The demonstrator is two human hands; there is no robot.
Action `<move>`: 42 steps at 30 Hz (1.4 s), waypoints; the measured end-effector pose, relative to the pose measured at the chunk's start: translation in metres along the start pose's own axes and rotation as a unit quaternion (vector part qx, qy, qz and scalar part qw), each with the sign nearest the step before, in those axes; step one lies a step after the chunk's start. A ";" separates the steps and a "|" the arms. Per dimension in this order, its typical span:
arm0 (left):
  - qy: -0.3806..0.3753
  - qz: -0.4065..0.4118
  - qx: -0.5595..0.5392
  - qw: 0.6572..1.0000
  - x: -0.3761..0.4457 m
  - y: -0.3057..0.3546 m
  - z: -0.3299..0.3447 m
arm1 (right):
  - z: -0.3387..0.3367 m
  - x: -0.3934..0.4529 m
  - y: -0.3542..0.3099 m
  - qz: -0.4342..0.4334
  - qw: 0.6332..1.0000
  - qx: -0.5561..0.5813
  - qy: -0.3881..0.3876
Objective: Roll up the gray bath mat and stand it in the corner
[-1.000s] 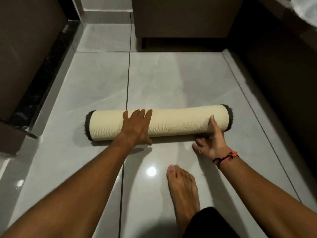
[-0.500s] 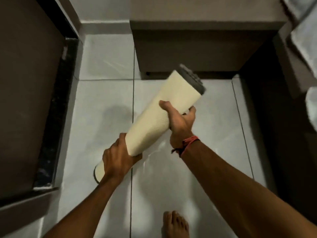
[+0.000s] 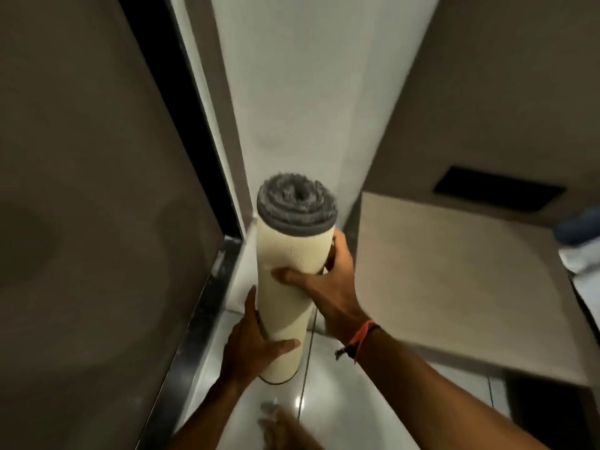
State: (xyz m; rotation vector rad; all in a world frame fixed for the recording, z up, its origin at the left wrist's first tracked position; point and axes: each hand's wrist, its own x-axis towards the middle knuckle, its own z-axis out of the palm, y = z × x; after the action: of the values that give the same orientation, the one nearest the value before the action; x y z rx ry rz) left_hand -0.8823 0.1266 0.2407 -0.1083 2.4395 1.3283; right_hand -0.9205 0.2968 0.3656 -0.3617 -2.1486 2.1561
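The rolled bath mat point(image 3: 292, 254) is upright, cream backing outward, with the gray pile spiral showing at its top end. My right hand point(image 3: 328, 287) wraps around its upper half, thumb across the front. My left hand point(image 3: 250, 345) grips the lower part from the left. The roll's bottom end sits at or just above the gray floor tiles; contact cannot be told. It is close to the corner where the white wall point(image 3: 292, 92) meets the dark door frame point(image 3: 201, 157).
A brown door panel point(image 3: 97, 190) fills the left side, with a dark threshold strip point(image 3: 201, 319) at its foot. A beige cabinet point(image 3: 454, 271) stands right of the roll. My bare foot point(image 3: 279, 427) is on the glossy tiles below.
The mat went from lying on the floor to lifted at a tilt and now stands upright near the corner. Both hands shifted from pressing on it to gripping it.
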 end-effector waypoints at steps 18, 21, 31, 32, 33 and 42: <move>0.099 -0.166 -0.189 0.963 0.257 0.035 -0.002 | 0.052 0.286 0.047 0.012 0.979 -0.098 -0.177; 0.122 -0.196 -0.192 0.954 0.274 0.034 0.013 | 0.054 0.313 0.072 0.041 0.970 -0.109 -0.213; 0.181 -0.248 -0.171 0.936 0.327 0.026 0.032 | 0.070 0.377 0.132 0.088 0.957 -0.107 -0.253; 0.167 -0.245 -0.172 0.939 0.332 0.022 0.031 | 0.071 0.382 0.136 0.099 0.957 -0.106 -0.250; 0.152 -0.241 -0.169 0.943 0.337 0.020 0.029 | 0.071 0.387 0.139 0.107 0.957 -0.105 -0.249; 0.007 -0.253 -0.128 0.959 0.343 0.008 -0.002 | 0.058 0.384 0.135 0.165 0.947 -0.098 -0.257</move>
State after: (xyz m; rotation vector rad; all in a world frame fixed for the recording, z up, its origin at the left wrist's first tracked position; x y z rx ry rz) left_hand -1.2040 0.1646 0.1288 -0.7549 2.0344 1.3812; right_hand -1.2901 0.3223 0.1879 -0.1928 -2.7701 2.4313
